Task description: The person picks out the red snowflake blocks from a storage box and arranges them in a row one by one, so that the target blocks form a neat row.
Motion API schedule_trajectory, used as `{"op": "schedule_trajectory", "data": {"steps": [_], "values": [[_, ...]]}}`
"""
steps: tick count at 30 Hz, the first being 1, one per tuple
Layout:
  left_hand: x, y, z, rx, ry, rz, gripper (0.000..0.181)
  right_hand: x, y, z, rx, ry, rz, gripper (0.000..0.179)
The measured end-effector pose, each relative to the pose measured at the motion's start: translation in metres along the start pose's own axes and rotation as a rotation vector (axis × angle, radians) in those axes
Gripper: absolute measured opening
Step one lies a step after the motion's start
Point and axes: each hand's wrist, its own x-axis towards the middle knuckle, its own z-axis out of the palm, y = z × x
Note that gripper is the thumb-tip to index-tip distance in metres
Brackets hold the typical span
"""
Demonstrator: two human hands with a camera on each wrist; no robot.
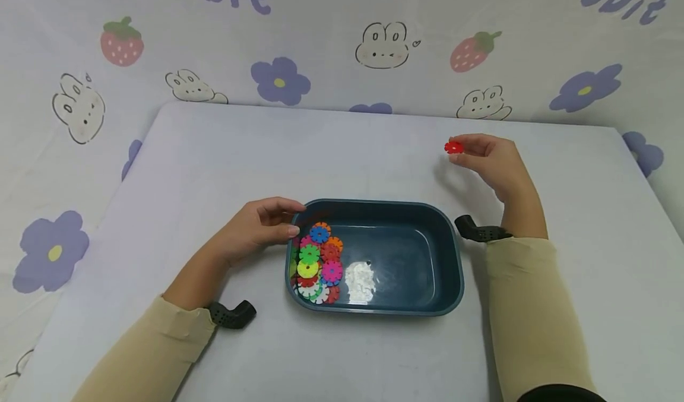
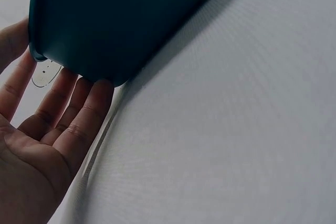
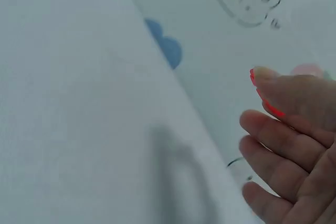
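In the head view, a dark teal plastic tray sits on the table. My left hand holds its left end, with the thumb at the rim; in the left wrist view the other fingers lie against the tray's outer wall. Bright notched snowflake discs in several colours are heaped along the tray's left side. Beyond the tray's right end, above the table, my right hand pinches a red snowflake disc between thumb and fingers. Only that disc's red edge shows in the right wrist view.
A white cloth covers the tabletop. Behind it hangs a patterned cloth with bunnies, strawberries and purple flowers. Black wrist devices sit at both cuffs, the right one near the tray's right end.
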Motion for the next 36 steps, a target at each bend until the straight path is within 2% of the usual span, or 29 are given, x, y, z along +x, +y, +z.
{"op": "schedule_trajectory", "data": {"steps": [3,7,13,22,29,36], "values": [[0.0,0.0,0.0,0.001,-0.001,0.001,0.044,0.009,0.017,0.005,-0.06,-0.01,0.038,0.056],[-0.001,0.001,0.0,-0.003,0.0,0.002,0.044,0.015,0.024,0.012,-0.094,-0.039,0.046,0.059],[-0.002,0.003,0.001,-0.007,-0.002,0.004,0.044,0.019,0.024,0.021,-0.15,-0.067,0.009,0.056],[-0.002,0.001,0.0,-0.005,-0.001,0.001,0.044,0.021,0.024,0.03,-0.299,-0.083,-0.028,0.05],[-0.002,-0.001,0.0,-0.006,-0.007,0.001,0.044,0.018,0.022,0.032,-0.339,-0.1,-0.02,0.051],[-0.001,0.002,0.0,0.007,-0.004,0.002,0.043,0.018,0.019,0.028,-0.361,-0.099,-0.032,0.05]]}}
